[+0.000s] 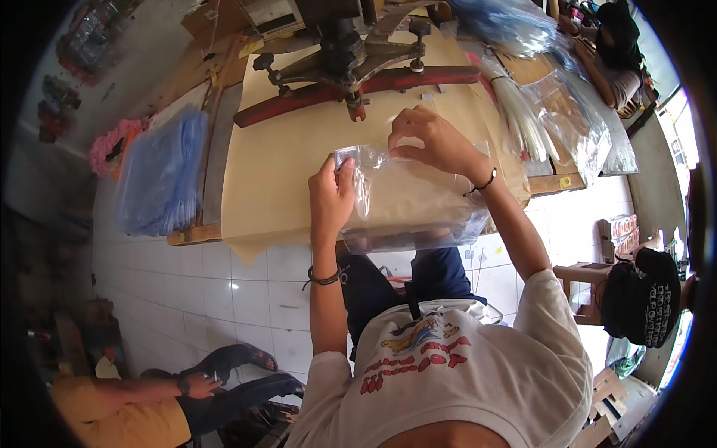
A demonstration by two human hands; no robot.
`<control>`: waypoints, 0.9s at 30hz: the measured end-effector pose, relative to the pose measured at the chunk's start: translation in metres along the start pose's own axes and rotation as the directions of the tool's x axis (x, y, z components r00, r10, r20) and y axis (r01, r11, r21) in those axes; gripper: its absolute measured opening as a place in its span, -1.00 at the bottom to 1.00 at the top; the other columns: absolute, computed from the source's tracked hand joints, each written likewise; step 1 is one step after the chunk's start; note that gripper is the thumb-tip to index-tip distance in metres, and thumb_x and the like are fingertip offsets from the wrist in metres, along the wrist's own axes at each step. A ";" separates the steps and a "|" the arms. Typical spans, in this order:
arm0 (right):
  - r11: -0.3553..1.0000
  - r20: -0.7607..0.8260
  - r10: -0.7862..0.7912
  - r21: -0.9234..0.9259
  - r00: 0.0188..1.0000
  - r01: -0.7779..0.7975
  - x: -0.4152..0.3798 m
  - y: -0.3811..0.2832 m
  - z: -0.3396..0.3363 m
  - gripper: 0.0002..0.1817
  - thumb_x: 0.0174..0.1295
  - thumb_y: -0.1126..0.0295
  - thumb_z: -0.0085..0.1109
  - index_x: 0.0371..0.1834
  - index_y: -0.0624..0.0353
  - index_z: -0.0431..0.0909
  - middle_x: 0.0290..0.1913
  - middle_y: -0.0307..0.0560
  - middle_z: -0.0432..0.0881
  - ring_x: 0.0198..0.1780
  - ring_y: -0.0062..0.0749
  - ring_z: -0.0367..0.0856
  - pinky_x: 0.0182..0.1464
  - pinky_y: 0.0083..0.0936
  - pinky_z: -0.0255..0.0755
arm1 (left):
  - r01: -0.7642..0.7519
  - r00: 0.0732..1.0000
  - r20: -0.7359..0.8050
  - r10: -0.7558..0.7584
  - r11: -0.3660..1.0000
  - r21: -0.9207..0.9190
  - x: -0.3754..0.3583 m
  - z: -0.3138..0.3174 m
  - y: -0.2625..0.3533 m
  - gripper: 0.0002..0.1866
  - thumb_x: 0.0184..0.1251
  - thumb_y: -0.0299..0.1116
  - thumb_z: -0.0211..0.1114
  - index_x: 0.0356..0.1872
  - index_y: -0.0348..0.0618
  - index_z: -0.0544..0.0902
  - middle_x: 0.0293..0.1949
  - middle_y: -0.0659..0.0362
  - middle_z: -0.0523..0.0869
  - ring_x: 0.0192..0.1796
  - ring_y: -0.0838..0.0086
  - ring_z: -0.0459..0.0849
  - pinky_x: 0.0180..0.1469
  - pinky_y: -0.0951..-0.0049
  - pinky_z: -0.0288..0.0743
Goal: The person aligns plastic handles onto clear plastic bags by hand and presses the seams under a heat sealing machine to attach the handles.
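A clear plastic sheet or pouch (418,201) spans the space between my hands and hangs over the table's front edge. My left hand (331,196) grips its upper left corner, the thumb on top of a small pale rectangular piece (346,157). At the upper edge of the plastic, my right hand (437,142) is curled with thumb and index finger brought together; whether a bit of plastic is pinched there is hard to make out. Just beyond my hands stands a machine with a long red bar (299,103) and a dark central post.
Brown paper (261,179) covers the tabletop. Stacked bluish plastic sheets (160,172) lie at the left, with pale strips (515,104) and clear bags (571,119) at the right. One person (127,403) sits at lower left; another (616,52) is at upper right.
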State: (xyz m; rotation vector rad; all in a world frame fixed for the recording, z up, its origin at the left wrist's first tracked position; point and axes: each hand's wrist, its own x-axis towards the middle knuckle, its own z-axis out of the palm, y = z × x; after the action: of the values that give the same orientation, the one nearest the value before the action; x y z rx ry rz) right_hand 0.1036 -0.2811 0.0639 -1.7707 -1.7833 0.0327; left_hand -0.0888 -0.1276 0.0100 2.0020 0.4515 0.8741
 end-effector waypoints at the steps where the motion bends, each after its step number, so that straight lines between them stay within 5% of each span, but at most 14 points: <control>1: 1.000 0.028 -0.019 0.011 0.999 0.018 0.000 0.002 -0.001 -0.79 0.32 0.38 0.29 -0.04 0.19 0.70 -0.05 -0.06 0.72 0.03 -0.11 0.64 0.17 -0.22 0.47 | 0.004 1.000 0.000 -0.004 1.000 -0.016 0.000 0.001 0.000 -0.75 0.58 -0.32 0.23 -0.19 -0.37 0.60 -0.55 0.00 0.60 -0.54 0.40 0.51 -0.41 0.33 0.41; 8: 0.951 0.162 0.077 0.286 0.984 -0.122 0.000 0.019 -0.002 -0.84 0.41 0.37 0.25 -0.10 0.22 0.64 -0.22 0.01 0.75 -0.17 -0.12 0.73 -0.06 -0.24 0.56 | 0.071 0.995 0.063 -0.074 0.996 0.057 0.002 0.000 0.011 -0.76 0.58 -0.32 0.23 -0.16 -0.36 0.63 -0.52 0.03 0.63 -0.50 0.46 0.57 -0.35 0.35 0.47; 11: 0.939 0.229 0.303 0.094 0.925 -0.331 -0.002 0.014 -0.017 -0.78 0.40 0.31 0.29 -0.07 0.23 0.63 -0.24 0.00 0.75 -0.23 -0.13 0.73 -0.09 -0.23 0.56 | 0.024 0.999 0.045 -0.017 0.987 -0.160 0.000 0.004 -0.021 -0.78 0.62 -0.33 0.18 -0.06 -0.33 0.64 -0.41 0.10 0.73 -0.41 0.51 0.61 -0.30 0.40 0.53; 14: 0.904 0.268 0.424 -0.074 0.865 -0.420 -0.017 0.008 -0.037 -0.77 0.33 0.29 0.37 -0.10 0.20 0.66 -0.23 -0.04 0.75 -0.14 -0.16 0.72 -0.05 -0.27 0.55 | 0.295 0.952 0.228 -0.206 0.822 -0.488 0.005 -0.007 -0.010 -0.77 0.66 -0.34 0.12 0.02 -0.33 0.60 -0.25 0.12 0.79 -0.28 0.53 0.69 -0.21 0.41 0.60; 17: 0.974 0.020 0.196 -0.116 0.980 -0.192 -0.039 0.009 -0.041 -0.79 0.28 0.31 0.41 -0.15 0.18 0.67 -0.19 -0.07 0.74 -0.01 -0.18 0.68 0.03 -0.30 0.52 | 0.237 0.952 0.289 -0.099 0.836 -0.495 0.010 -0.012 -0.017 -0.77 0.69 -0.36 0.08 0.08 -0.33 0.56 -0.13 0.07 0.80 -0.15 0.46 0.76 -0.10 0.38 0.67; 21: 0.998 -0.302 0.038 -0.042 0.952 -0.053 -0.045 0.000 -0.036 -0.82 0.31 0.36 0.37 -0.09 0.15 0.68 -0.09 -0.04 0.71 0.11 -0.08 0.62 0.17 -0.24 0.49 | 0.345 0.933 0.297 -0.202 0.731 -0.588 0.011 -0.015 -0.013 -0.75 0.70 -0.35 0.04 0.10 -0.34 0.53 -0.09 -0.05 0.80 -0.11 0.32 0.81 -0.02 0.31 0.70; 24: 0.960 -0.561 0.192 -0.061 0.805 -0.272 -0.058 0.021 -0.027 -0.74 0.39 0.33 0.30 0.05 0.17 0.65 0.03 0.02 0.69 0.16 -0.08 0.61 0.19 -0.25 0.49 | 0.402 0.915 0.294 -0.276 0.698 -0.593 0.011 -0.018 -0.009 -0.74 0.71 -0.34 0.00 0.14 -0.33 0.50 -0.07 -0.11 0.79 -0.12 0.26 0.82 -0.02 0.29 0.72; 27: 0.745 -0.362 0.666 0.349 0.652 -0.568 -0.078 0.032 -0.020 -0.66 0.45 0.30 0.23 0.20 0.20 0.60 0.08 0.05 0.69 0.18 -0.11 0.61 0.19 -0.25 0.49 | 0.426 0.905 0.285 -0.317 0.687 -0.588 0.012 -0.019 -0.005 -0.73 0.71 -0.34 -0.03 0.14 -0.33 0.49 -0.06 -0.13 0.79 -0.14 0.25 0.82 -0.05 0.28 0.73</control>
State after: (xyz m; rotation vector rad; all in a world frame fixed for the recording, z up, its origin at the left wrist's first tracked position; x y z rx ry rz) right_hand 0.1343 -0.3572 0.0348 -1.9470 -0.7362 0.0616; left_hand -0.0942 -0.1066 0.0179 1.2609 0.3810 0.4992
